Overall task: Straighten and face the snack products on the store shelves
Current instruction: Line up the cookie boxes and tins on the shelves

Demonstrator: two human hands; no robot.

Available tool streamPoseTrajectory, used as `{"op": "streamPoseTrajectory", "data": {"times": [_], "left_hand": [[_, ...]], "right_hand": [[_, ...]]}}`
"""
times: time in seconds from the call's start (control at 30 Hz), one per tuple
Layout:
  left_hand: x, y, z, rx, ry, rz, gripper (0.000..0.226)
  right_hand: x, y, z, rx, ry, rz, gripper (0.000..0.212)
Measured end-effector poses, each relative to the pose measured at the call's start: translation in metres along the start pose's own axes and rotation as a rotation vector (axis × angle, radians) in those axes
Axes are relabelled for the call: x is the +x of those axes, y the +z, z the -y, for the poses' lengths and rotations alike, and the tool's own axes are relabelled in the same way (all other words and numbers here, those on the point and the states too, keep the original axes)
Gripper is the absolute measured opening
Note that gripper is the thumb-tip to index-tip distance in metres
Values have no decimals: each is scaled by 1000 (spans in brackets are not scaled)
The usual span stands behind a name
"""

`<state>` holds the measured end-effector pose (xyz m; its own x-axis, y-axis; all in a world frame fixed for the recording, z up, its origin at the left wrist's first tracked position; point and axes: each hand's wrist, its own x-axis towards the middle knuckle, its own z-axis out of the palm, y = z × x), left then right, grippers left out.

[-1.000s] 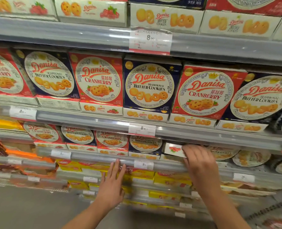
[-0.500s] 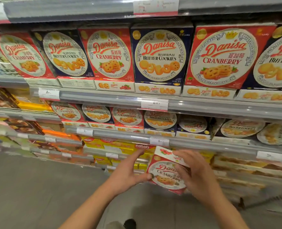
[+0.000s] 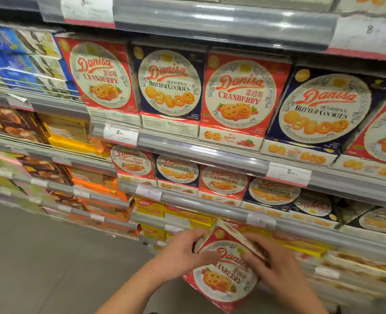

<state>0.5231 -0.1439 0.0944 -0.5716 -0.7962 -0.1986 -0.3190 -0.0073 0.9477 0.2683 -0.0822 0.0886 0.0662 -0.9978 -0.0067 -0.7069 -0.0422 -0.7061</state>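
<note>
In front of the lower shelves, both hands, left (image 3: 183,251) and right (image 3: 271,260), grip a tilted red cranberry cookie box (image 3: 226,279).

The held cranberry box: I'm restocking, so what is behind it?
Behind the cranberry box, gripped by left hand and right hand, yellow packs show; the shelf directly behind is hidden.

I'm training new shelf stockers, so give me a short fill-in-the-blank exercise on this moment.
1. Both hands, left hand and right hand, hold one red Danisa ____ box.
2. The held box is tilted, with one ____ pointing up.
3. On the shelf row above, the blue boxes read Butter ____.
4. White ____ tags sit on the shelf rails.

Missing words: Cranberry; corner; Cookies; price
</note>
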Motion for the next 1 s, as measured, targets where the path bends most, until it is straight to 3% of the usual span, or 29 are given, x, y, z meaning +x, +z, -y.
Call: {"op": "streamPoseTrajectory", "data": {"times": [0.07, 0.13, 0.27, 0.37, 0.5, 0.6, 0.8, 1.0], "left_hand": [[1, -32, 11, 111, 72, -44, 20], [8, -65, 22, 263, 157, -142, 37], [41, -112, 33, 923, 338, -466, 71], [67, -125, 25, 1167, 313, -521, 80], [87, -124, 13, 1244, 219, -516, 53], [94, -121, 9, 1267, 206, -533, 43], [91, -112, 27, 1153, 215, -579, 60], [99, -110, 28, 1109, 199, -543, 48]], "right_hand": [[13, 19, 16, 17, 18, -5, 44], [23, 36, 26, -3, 32, -25, 57], [34, 60, 43, -66, 98, -99, 78], [35, 69, 53, -83, 139, -96, 63], [29, 69, 55, -114, 160, -53, 35], [27, 61, 50, -143, 180, -13, 40], [36, 50, 38, -223, 193, 65, 41], [44, 49, 33, -197, 152, 64, 69]]}}
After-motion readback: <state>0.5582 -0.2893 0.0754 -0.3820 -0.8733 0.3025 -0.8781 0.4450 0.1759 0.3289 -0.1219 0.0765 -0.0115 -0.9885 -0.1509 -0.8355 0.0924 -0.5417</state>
